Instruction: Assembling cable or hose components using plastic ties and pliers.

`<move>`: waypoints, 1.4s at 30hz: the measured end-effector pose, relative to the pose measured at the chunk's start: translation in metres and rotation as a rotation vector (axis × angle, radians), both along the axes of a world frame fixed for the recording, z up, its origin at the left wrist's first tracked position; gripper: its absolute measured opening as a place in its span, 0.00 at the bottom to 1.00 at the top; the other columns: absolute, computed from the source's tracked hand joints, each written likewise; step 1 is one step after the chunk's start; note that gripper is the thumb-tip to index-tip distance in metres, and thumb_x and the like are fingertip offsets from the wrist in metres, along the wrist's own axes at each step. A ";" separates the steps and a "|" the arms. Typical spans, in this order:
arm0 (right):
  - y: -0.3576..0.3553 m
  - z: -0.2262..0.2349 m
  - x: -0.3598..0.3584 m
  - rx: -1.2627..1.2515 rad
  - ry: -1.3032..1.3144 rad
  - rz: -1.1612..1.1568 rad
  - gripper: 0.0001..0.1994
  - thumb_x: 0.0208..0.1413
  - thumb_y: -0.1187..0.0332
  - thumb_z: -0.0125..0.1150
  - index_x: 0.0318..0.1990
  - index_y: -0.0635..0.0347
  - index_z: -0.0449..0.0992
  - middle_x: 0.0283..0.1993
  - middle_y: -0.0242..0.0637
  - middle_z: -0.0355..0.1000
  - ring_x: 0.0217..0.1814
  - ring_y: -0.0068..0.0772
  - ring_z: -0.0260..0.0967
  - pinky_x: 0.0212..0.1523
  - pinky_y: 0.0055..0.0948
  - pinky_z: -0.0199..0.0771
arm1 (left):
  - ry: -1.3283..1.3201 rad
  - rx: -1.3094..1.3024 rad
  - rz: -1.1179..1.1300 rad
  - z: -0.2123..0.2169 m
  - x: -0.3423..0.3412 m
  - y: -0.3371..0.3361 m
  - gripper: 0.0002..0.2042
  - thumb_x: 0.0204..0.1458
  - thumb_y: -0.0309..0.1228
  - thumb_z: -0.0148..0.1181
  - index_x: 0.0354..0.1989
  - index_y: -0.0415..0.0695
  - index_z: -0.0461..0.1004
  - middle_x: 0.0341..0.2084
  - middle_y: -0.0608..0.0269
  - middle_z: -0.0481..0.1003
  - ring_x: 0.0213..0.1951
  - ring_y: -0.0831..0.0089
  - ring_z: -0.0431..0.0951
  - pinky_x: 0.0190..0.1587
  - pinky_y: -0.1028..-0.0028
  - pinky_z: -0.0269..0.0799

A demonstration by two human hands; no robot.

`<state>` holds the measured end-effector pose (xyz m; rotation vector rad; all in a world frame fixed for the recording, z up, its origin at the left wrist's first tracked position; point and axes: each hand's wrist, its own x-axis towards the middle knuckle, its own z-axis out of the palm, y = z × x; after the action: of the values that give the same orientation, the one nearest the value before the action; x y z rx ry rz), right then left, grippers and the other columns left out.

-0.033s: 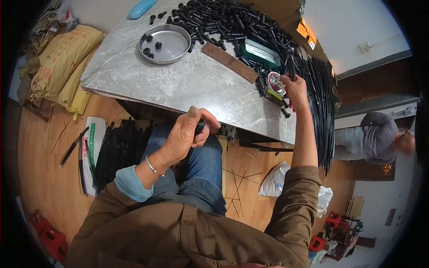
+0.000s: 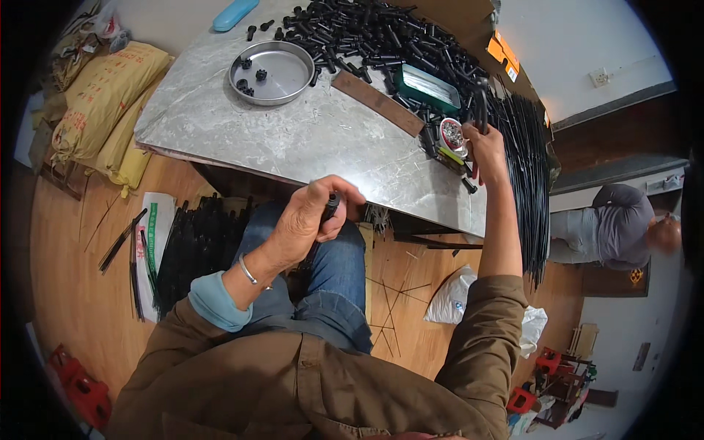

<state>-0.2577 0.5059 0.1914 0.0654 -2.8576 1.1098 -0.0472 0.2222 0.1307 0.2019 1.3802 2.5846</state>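
Above my lap, my left hand [image 2: 304, 218] is closed round a short black tubular piece [image 2: 332, 202], its ringed end showing by the thumb. Those fingers hide most of the piece. My right hand [image 2: 485, 150] reaches to the right side of the table, closed on a dark tool with a long curved end [image 2: 481, 106]; its exact kind does not show. Just left of that hand sits a small round tub [image 2: 452, 134] full of tiny shiny metal bits. Yellow-green tools [image 2: 449, 157] lie below the tub.
Black tubular parts [image 2: 389, 37] are heaped at the back of the grey table [image 2: 220, 139]. A round metal tray [image 2: 273, 98], a wooden strip [image 2: 378, 103] and a green box [image 2: 427, 88] lie nearer. Long black rods [image 2: 522, 169] stand at right; another person [image 2: 620, 224] is beyond.
My left thumb has come down toward the black piece, and the index finger stretches out a little more. The right hand's tool has shifted slightly.
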 end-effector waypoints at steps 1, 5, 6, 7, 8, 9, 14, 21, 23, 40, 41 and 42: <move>-0.009 0.008 0.014 -0.167 -0.084 0.000 0.11 0.58 0.61 0.56 0.30 0.60 0.72 0.16 0.30 0.64 0.14 0.21 0.58 0.17 0.27 0.61 | 0.051 -0.001 0.028 0.003 0.002 0.002 0.36 0.54 0.64 0.42 0.42 0.35 0.69 0.14 0.72 0.58 0.17 0.85 0.56 0.21 0.83 0.55; -0.022 0.010 0.063 -0.611 -0.252 0.137 0.12 0.60 0.62 0.54 0.27 0.58 0.68 0.18 0.27 0.60 0.17 0.19 0.53 0.18 0.22 0.53 | 0.139 -0.019 0.030 0.014 0.008 0.004 0.36 0.52 0.61 0.49 0.52 0.35 0.65 0.22 0.70 0.62 0.21 0.85 0.60 0.24 0.83 0.58; -0.025 0.002 0.073 -0.760 -0.268 0.229 0.12 0.60 0.62 0.54 0.28 0.58 0.68 0.19 0.27 0.59 0.18 0.20 0.53 0.20 0.22 0.53 | 0.124 -0.026 0.047 0.017 0.011 0.007 0.36 0.52 0.60 0.49 0.52 0.35 0.65 0.24 0.69 0.62 0.22 0.85 0.60 0.25 0.83 0.58; -0.038 -0.001 0.091 -0.843 -0.315 0.258 0.13 0.60 0.61 0.55 0.27 0.58 0.67 0.19 0.27 0.58 0.19 0.20 0.53 0.21 0.23 0.54 | 0.119 -0.016 0.063 0.018 0.014 0.007 0.33 0.55 0.57 0.49 0.53 0.35 0.65 0.27 0.68 0.63 0.23 0.84 0.61 0.26 0.83 0.59; -0.053 -0.005 0.109 -0.927 -0.365 0.289 0.14 0.60 0.60 0.55 0.26 0.58 0.66 0.19 0.27 0.56 0.20 0.20 0.52 0.23 0.23 0.55 | 0.144 -0.032 0.085 0.017 0.015 0.007 0.32 0.56 0.56 0.48 0.53 0.36 0.66 0.29 0.68 0.63 0.24 0.84 0.62 0.28 0.83 0.60; -0.063 -0.016 0.123 -1.030 -0.406 0.384 0.17 0.58 0.56 0.59 0.25 0.57 0.65 0.19 0.26 0.55 0.20 0.20 0.52 0.22 0.22 0.53 | 0.145 -0.060 0.123 0.016 0.018 0.008 0.32 0.56 0.56 0.47 0.53 0.36 0.67 0.30 0.68 0.63 0.24 0.84 0.62 0.28 0.83 0.60; -0.116 -0.039 0.193 -1.396 -0.424 0.340 0.18 0.57 0.54 0.60 0.27 0.60 0.66 0.22 0.29 0.59 0.21 0.21 0.54 0.22 0.25 0.57 | 0.179 -0.150 0.281 0.015 0.028 0.021 0.26 0.62 0.51 0.42 0.50 0.39 0.72 0.34 0.69 0.62 0.25 0.87 0.62 0.26 0.85 0.57; -0.129 -0.033 0.223 -1.437 -0.410 0.388 0.16 0.59 0.58 0.59 0.28 0.62 0.68 0.21 0.30 0.61 0.21 0.23 0.58 0.23 0.25 0.63 | 0.189 -0.271 0.284 0.020 0.048 0.025 0.30 0.61 0.56 0.37 0.52 0.39 0.68 0.23 0.71 0.65 0.26 0.86 0.63 0.29 0.84 0.61; -0.129 -0.030 0.228 -1.407 -0.388 0.384 0.16 0.58 0.58 0.59 0.27 0.62 0.68 0.20 0.30 0.60 0.20 0.25 0.59 0.23 0.26 0.65 | 0.206 -0.266 0.302 0.019 0.052 0.029 0.30 0.61 0.56 0.37 0.52 0.39 0.68 0.25 0.71 0.66 0.26 0.86 0.63 0.29 0.84 0.61; -0.121 -0.040 0.243 -1.288 -0.247 0.302 0.13 0.57 0.61 0.61 0.31 0.63 0.71 0.21 0.31 0.64 0.21 0.26 0.64 0.22 0.27 0.68 | 0.194 -0.345 0.320 0.015 0.060 0.041 0.28 0.63 0.51 0.39 0.53 0.37 0.70 0.37 0.68 0.62 0.28 0.86 0.62 0.31 0.84 0.63; -0.120 -0.041 0.244 -1.288 -0.251 0.301 0.13 0.57 0.61 0.61 0.31 0.63 0.71 0.21 0.31 0.64 0.21 0.26 0.64 0.22 0.27 0.68 | 0.190 -0.345 0.321 0.015 0.061 0.043 0.28 0.63 0.51 0.39 0.53 0.37 0.70 0.37 0.68 0.62 0.28 0.86 0.62 0.31 0.84 0.63; -0.120 -0.040 0.245 -1.292 -0.247 0.282 0.13 0.58 0.62 0.61 0.31 0.63 0.71 0.21 0.31 0.65 0.21 0.26 0.64 0.22 0.26 0.68 | 0.202 -0.381 0.321 0.015 0.060 0.043 0.29 0.63 0.53 0.38 0.54 0.37 0.69 0.35 0.69 0.64 0.29 0.85 0.63 0.32 0.83 0.63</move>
<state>-0.0124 0.3859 0.1515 0.2523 -1.7392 2.8704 0.0132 0.2656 0.1460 0.1977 2.1005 2.5246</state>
